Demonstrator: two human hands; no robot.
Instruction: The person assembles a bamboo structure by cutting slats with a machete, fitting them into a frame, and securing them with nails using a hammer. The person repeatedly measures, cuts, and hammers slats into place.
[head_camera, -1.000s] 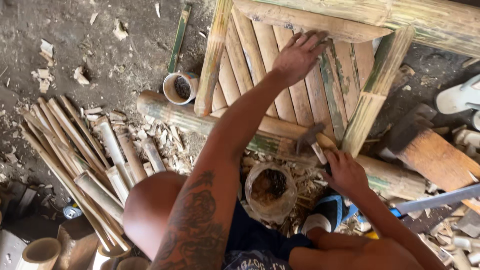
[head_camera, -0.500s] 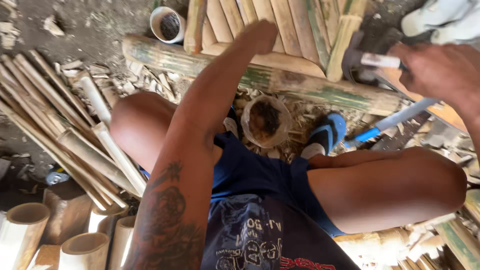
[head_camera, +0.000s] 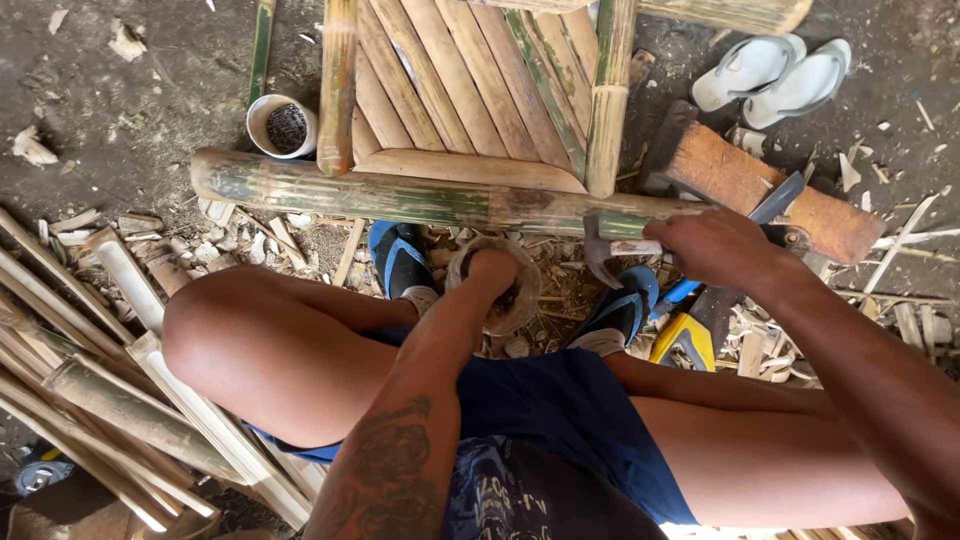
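I squat low with my knees spread wide, so both arms can work in the gap between them. My left hand (head_camera: 492, 268) dips into a small round container (head_camera: 497, 290) set on the ground between my feet; the fingers are curled down inside it, and I cannot tell whether they have closed on anything there. It sits close in, where I can reach it without shifting. My right hand (head_camera: 712, 248) is wrapped tight around the handle of a hammer (head_camera: 612, 250), the dark head pointing left and hanging just in front of the thick green bamboo pole (head_camera: 400, 195). The two hands are apart, each busy with its own thing.

My blue sandals (head_camera: 400, 258) stand in a litter of bamboo chips and shavings. A yellow-handled tool (head_camera: 685, 340) lies by my right foot. To my left, a heap of split bamboo lengths (head_camera: 110, 400) lies within arm's reach.

Beyond the pole, a panel of flat bamboo slats (head_camera: 460, 85) is framed by upright bamboo posts (head_camera: 610, 95), lying flat on the ground so I can work it from above. A small cup (head_camera: 282, 125) of dark bits stands beside the frame. To the right rests a brown wooden block (head_camera: 760, 190), and past it a pair of pale flip-flops (head_camera: 775, 75). The floor is bare, grey packed earth (head_camera: 140, 90), scattered with scraps.
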